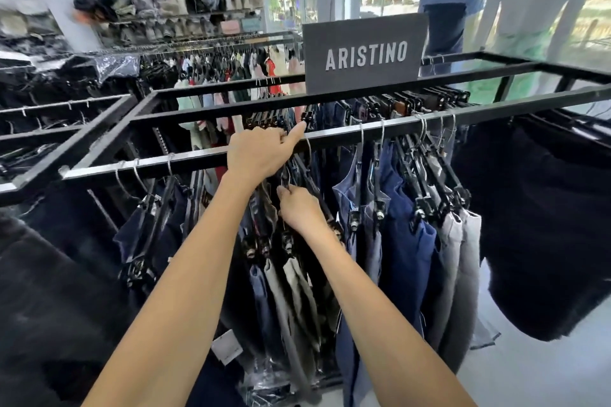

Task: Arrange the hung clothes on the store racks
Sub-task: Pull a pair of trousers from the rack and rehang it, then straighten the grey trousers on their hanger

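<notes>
Head view: the left hand [261, 152] rested on the front rail [380, 134] of the black rack, at 12 o'clock from frame centre, fingers curled over the rail and over wire hooks there, index finger extended toward 1 o'clock. The right hand [301, 208] sat just below it, at 6 o'clock from the left hand, fingertips pinched together on a wire hanger hook [285, 180]. The hung trousers [406, 258] filled the rail from 9 to 3 o'clock, packed side by side on black clip hangers [426, 175]; navy, blue and grey pairs hung at 3 o'clock of the right hand. Both forearms crossed in front of the middle pairs and hid their waistbands. A dark sign [365, 54] reading ARISTINO stood on the rack at 1 o'clock. Two dressed mannequins [446, 13] stood behind at 2 o'clock, by the window. Further racks of clothes [231, 66] lay at 11 o'clock.
</notes>
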Available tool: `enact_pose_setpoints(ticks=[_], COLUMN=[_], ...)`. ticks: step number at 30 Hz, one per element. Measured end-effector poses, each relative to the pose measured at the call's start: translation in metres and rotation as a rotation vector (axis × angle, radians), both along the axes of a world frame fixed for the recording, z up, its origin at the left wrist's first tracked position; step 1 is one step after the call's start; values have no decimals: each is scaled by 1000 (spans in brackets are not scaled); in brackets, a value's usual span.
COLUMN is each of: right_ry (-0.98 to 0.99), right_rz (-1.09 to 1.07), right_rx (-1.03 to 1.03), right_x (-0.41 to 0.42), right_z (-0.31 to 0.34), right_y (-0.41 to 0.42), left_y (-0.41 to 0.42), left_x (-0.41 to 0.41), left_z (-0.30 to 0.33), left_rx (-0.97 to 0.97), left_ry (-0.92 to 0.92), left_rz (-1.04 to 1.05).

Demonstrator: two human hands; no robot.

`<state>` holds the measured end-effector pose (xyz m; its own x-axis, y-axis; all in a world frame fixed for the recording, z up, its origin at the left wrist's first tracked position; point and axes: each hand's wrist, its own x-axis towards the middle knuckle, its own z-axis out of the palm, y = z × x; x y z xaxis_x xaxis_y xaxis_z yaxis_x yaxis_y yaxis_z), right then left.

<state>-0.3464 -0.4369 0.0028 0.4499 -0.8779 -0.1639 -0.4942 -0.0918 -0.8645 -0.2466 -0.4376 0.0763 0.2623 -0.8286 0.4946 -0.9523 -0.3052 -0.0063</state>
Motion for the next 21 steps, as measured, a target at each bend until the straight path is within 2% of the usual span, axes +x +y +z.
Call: enact_pose_setpoints(ticks=[3, 6, 11, 13, 16, 19, 21], right_ry=[51, 53, -81, -141, -154, -8, 117], right_rz=[35, 86, -78, -192, -398, -498, -510], right_rx=[-8, -95, -457, -587, -715, -725, -616], right_x=[-4, -17, -64, -99, -152, -186, -203], right_z=[4, 12, 53, 71, 82, 68, 56], right_y=[0, 1, 0, -8, -36, -73, -87], left_y=[3, -2, -18, -20, -23, -32, -40], left_x=[-3, -8, -48, -78, -120, -150, -161], left_z=[1, 4, 16, 23, 20, 0, -14], left_rx=[-3, -111, -353, -408, -235, 200, 417], left_ry=[-3, 55, 54, 176, 363, 384, 419], left_rz=[3, -57, -187, -280, -262, -72, -55])
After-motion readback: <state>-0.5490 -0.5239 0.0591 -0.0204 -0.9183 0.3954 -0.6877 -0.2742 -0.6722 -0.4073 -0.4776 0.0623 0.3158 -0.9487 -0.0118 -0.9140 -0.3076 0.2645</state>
